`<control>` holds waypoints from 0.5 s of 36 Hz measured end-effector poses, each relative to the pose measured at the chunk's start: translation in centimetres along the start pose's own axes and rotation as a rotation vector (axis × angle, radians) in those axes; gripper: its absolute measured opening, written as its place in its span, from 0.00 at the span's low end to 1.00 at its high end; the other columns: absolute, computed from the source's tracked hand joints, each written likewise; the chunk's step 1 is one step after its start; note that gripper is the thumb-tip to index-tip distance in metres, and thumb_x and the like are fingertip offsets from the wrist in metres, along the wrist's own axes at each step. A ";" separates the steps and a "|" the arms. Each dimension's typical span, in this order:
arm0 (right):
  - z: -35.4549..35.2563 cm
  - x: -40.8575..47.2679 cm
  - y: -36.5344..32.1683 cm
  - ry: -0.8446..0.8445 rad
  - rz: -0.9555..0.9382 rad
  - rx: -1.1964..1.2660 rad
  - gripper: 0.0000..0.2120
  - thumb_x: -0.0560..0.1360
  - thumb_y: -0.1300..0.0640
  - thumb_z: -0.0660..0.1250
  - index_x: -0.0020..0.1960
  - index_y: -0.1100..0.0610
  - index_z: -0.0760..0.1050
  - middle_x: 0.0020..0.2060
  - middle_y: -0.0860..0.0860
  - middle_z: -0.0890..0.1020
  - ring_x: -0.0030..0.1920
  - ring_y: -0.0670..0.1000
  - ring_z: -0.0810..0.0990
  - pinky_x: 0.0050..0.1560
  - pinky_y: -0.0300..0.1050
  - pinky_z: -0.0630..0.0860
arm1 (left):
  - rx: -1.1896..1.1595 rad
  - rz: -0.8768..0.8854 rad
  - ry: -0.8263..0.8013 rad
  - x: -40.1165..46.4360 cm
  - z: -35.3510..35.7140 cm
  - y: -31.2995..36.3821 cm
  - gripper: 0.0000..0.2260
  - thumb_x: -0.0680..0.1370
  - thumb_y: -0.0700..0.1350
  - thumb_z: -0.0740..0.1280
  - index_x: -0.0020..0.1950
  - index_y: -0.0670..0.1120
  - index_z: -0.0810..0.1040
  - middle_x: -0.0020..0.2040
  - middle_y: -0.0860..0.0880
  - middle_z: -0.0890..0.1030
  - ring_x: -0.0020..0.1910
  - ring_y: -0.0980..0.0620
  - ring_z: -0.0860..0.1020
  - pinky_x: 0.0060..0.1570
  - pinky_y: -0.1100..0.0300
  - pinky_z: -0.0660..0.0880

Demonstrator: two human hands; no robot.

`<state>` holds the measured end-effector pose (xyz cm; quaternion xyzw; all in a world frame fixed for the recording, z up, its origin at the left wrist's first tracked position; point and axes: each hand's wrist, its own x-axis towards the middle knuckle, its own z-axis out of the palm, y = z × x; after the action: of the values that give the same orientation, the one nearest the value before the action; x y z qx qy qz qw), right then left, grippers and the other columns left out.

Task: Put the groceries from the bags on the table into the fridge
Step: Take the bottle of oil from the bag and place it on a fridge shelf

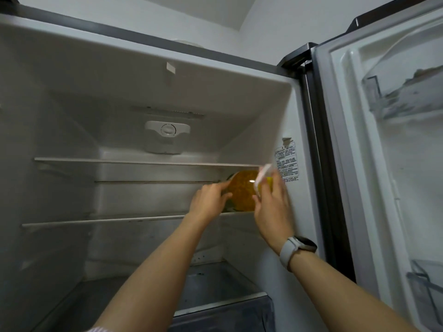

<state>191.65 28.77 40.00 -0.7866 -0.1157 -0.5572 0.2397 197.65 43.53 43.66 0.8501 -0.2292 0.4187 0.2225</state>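
A yellow-orange packet of food stands on the fridge's middle glass shelf, at its right end by the inner wall. My left hand holds the packet's left side with curled fingers. My right hand, with a watch on the wrist, grips its right side, where a white edge of packaging sticks up. The packet's lower part is hidden behind my hands.
The fridge stands open, its upper shelf bare and a drawer cover low down. A thermostat dial sits on the back wall. The open door at right carries clear door bins.
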 end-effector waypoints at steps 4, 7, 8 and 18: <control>0.9 -0.1 0.2 -0.070 -0.058 -0.176 0.36 0.79 0.56 0.58 0.74 0.53 0.33 0.75 0.57 0.41 0.75 0.60 0.39 0.74 0.58 0.49 | -0.141 -0.063 -0.095 0.1 0.4 -1.6 0.21 0.78 0.43 0.64 0.71 0.52 0.67 0.63 0.48 0.78 0.61 0.49 0.76 0.62 0.50 0.73; 1.4 0.0 0.3 -0.062 -0.064 -0.211 0.38 0.79 0.56 0.57 0.70 0.54 0.27 0.75 0.58 0.38 0.74 0.61 0.37 0.74 0.58 0.46 | -0.222 -0.054 -0.147 0.1 0.3 -2.0 0.24 0.77 0.43 0.65 0.72 0.50 0.65 0.68 0.48 0.73 0.66 0.49 0.71 0.66 0.49 0.69; 1.5 0.2 0.4 -0.074 -0.063 -0.221 0.38 0.79 0.57 0.57 0.71 0.55 0.27 0.74 0.59 0.37 0.74 0.60 0.37 0.75 0.57 0.45 | -0.248 -0.048 -0.149 0.0 0.2 -1.9 0.24 0.77 0.43 0.65 0.72 0.49 0.65 0.69 0.48 0.72 0.67 0.49 0.70 0.67 0.49 0.68; 3.5 0.4 1.2 -0.273 -0.124 -0.085 0.37 0.76 0.67 0.56 0.74 0.57 0.34 0.75 0.52 0.37 0.74 0.50 0.36 0.75 0.49 0.40 | -0.279 0.150 0.128 -0.6 -0.4 0.4 0.26 0.76 0.52 0.66 0.73 0.51 0.64 0.70 0.49 0.70 0.66 0.51 0.71 0.64 0.51 0.71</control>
<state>195.16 29.48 39.17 -0.8558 -0.1717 -0.4633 0.1533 196.82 43.53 43.45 0.7630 -0.3334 0.4515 0.3208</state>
